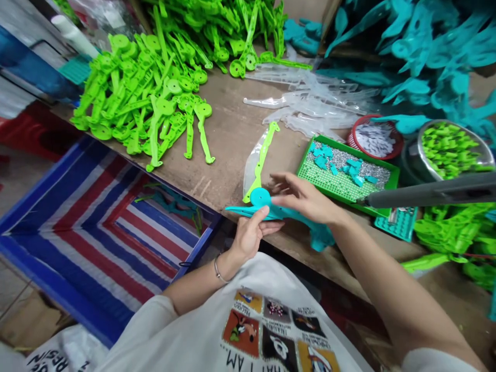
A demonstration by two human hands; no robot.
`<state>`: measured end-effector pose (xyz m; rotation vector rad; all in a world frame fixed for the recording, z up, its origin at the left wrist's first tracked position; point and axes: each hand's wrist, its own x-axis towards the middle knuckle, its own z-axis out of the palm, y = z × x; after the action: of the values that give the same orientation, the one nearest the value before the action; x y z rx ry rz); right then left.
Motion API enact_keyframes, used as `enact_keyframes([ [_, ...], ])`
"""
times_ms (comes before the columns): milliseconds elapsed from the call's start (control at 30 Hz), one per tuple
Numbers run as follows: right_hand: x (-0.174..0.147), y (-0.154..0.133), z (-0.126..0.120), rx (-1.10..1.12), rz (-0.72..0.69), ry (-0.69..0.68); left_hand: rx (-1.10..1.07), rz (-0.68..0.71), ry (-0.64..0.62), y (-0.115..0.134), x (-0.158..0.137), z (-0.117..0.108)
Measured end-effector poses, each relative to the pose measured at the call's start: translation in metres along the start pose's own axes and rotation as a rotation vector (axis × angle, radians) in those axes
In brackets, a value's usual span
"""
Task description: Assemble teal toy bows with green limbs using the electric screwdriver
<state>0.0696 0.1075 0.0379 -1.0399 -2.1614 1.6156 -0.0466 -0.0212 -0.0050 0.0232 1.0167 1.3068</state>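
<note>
My left hand [251, 232] grips a teal plastic handle piece [242, 211] near the front edge of the bench, thumb on top and fingers beneath. This piece has a round disc [260, 197] and a wide grip end that reaches to the right under my right forearm. My right hand [304, 200] is over the piece, fingers apart and slightly bent, beside the disc; whether it touches the piece I cannot tell. From the disc a bright green arm [262, 160] points away from me, with a translucent curved blade-like strip [251, 168] along its left side.
Green arms [135, 98] are heaped at the left, translucent strips [310, 103] behind. At the right are a green tray [325, 181] of small metal and teal parts, a red basket [354, 139], a metal bowl [422, 155] and a dark rod-shaped tool [430, 192]. A striped-lined bin [77, 217] stands lower left.
</note>
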Motion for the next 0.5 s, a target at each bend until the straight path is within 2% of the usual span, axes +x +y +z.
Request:
enact_keyframes([
  [67, 0.028, -0.008, 0.004, 0.193, 0.103, 0.002, 0.014, -0.017, -0.007, -0.004, -0.002, 0.000],
  [133, 0.054, -0.014, 0.014, 0.237, 0.086, 0.001, 0.029, -0.038, -0.014, -0.006, -0.003, 0.000],
  [267, 0.080, -0.016, 0.038, -0.019, -0.024, -0.018, 0.048, -0.057, -0.032, -0.006, -0.003, -0.002],
  [400, 0.079, -0.011, 0.050, -0.190, -0.072, -0.129, 0.039, -0.059, -0.031, -0.005, -0.003, -0.001],
  [500, 0.077, -0.012, 0.054, -0.278, -0.068, -0.127, 0.028, -0.065, -0.021, -0.007, -0.004, 0.001],
])
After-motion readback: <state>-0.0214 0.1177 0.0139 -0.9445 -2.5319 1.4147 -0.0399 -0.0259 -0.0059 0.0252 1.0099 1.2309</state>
